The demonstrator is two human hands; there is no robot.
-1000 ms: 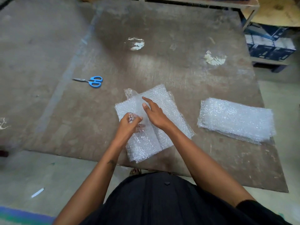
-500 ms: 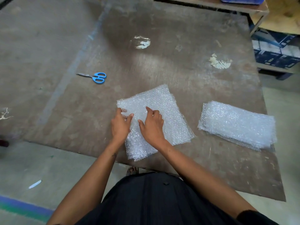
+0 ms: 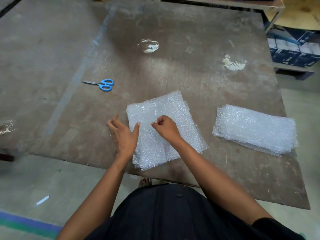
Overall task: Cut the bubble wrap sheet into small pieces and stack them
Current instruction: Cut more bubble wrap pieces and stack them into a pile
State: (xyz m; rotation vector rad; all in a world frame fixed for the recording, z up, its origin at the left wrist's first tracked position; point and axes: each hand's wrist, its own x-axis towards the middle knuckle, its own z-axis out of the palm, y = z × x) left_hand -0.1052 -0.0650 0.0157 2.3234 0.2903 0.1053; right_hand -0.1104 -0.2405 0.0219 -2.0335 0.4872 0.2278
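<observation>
A stack of cut bubble wrap pieces [image 3: 174, 108] lies near the front edge of the brown table [image 3: 190, 75]. My right hand [image 3: 165, 128] sits on top of this stack with its fingers curled, fingertips and thumb pinching the top sheet. My left hand [image 3: 123, 134] hovers at the stack's left edge, fingers spread and relaxed, with the thumb touching the wrap. A second, flatter stack of bubble wrap pieces [image 3: 254, 129] lies to the right. Blue-handled scissors [image 3: 103, 84] rest shut on the table to the far left, well apart from both hands.
Two shiny tape patches [image 3: 149, 45] mark the tabletop further back. Dark boxes [image 3: 294, 49] sit on a low shelf at the right, beyond the table. A metal-framed bench [image 3: 225, 2] stands behind the table. Concrete floor lies to the left.
My left hand has lifted off the stack and moved to its left edge, opening out. My right hand has curled its fingers on the top sheet.
</observation>
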